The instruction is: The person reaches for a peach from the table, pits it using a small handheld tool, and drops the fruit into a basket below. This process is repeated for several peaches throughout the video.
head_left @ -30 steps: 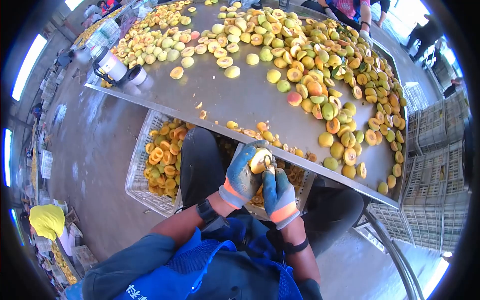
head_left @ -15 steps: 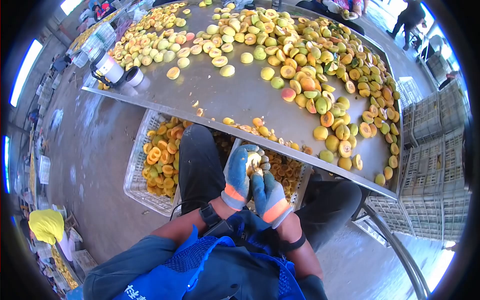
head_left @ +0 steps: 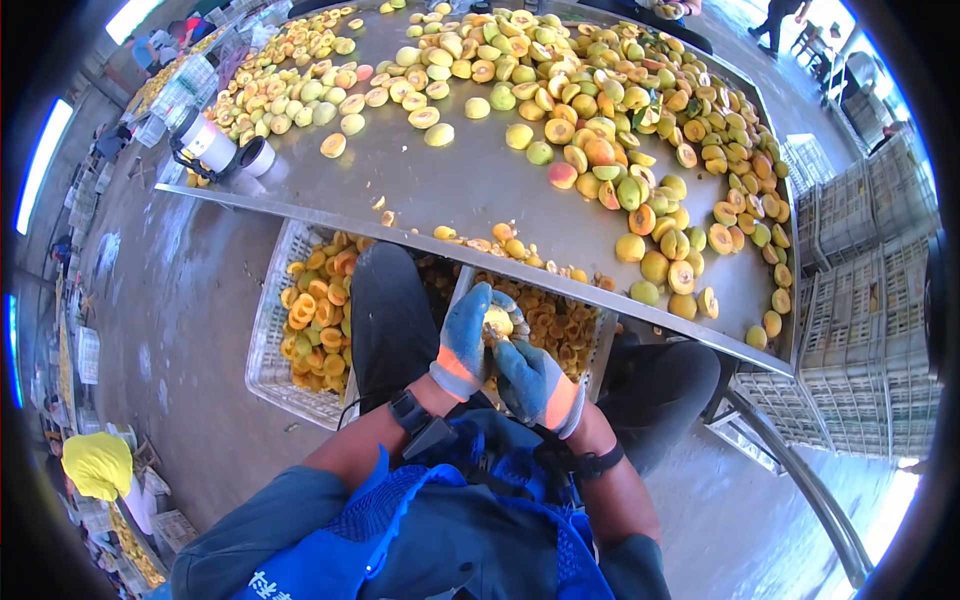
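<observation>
My left hand (head_left: 463,340), in a blue and grey work glove with an orange cuff, is closed around a yellow peach half (head_left: 497,321). Close against it, my right hand (head_left: 533,381), gloved alike, has its fingers bent in at the fruit's lower side. Whatever those fingers grip is hidden. Both hands are over my lap, just short of the metal table (head_left: 420,190). Below them, between my knees, a crate holds brownish-orange pits and scraps (head_left: 560,335). To the left, a white crate (head_left: 262,365) contains hollowed peach halves (head_left: 318,310).
Many cut peaches (head_left: 600,150) cover the table's far and right parts. A white bottle-like container (head_left: 208,143) and its dark-rimmed cup (head_left: 257,157) stand at the left corner. Stacked crates (head_left: 860,330) rise at right, near a curved metal tube (head_left: 800,480). Other people are farther off.
Both hands remain together at the peach half, and the right hand has turned slightly and sits a little lower. The view has shifted slightly, moving the table up and left in the picture.
</observation>
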`<state>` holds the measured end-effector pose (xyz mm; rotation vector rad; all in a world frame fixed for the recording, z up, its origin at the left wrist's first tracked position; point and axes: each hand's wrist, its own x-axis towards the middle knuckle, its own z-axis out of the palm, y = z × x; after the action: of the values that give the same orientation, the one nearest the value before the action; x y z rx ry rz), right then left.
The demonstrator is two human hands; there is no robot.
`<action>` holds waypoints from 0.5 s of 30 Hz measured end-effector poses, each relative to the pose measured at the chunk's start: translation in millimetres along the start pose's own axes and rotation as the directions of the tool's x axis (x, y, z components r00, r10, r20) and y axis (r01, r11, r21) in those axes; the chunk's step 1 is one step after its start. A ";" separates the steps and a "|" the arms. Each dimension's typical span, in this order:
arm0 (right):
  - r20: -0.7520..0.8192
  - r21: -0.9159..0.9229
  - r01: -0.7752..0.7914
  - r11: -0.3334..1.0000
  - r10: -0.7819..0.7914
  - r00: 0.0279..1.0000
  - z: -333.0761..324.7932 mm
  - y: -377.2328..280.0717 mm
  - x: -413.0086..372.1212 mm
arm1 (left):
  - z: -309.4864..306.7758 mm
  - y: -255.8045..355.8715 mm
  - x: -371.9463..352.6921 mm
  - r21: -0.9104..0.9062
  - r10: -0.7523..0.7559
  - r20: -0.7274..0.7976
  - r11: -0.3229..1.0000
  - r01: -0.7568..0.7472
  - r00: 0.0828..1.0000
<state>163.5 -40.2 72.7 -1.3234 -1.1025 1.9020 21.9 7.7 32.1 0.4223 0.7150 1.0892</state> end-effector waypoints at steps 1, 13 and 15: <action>0.021 0.048 -0.057 0.997 0.056 0.998 -0.4 -0.5 -1.2 | 0.7 0.0 -1.2 0.046 0.016 -0.010 0.999 -0.016 1.000; 0.203 0.321 -0.127 0.938 0.063 0.977 -5.3 11.3 -10.7 | -2.3 -8.8 -7.2 0.181 0.034 -0.032 0.983 -0.027 0.999; 0.232 0.395 -0.167 0.903 0.078 0.970 -4.4 14.5 -11.4 | -7.7 -11.3 -8.0 0.212 0.050 0.020 0.976 -0.053 0.999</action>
<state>171.7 -55.3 64.7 -0.9888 -0.6631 2.2568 21.6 -4.6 22.0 0.6344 0.8149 1.0607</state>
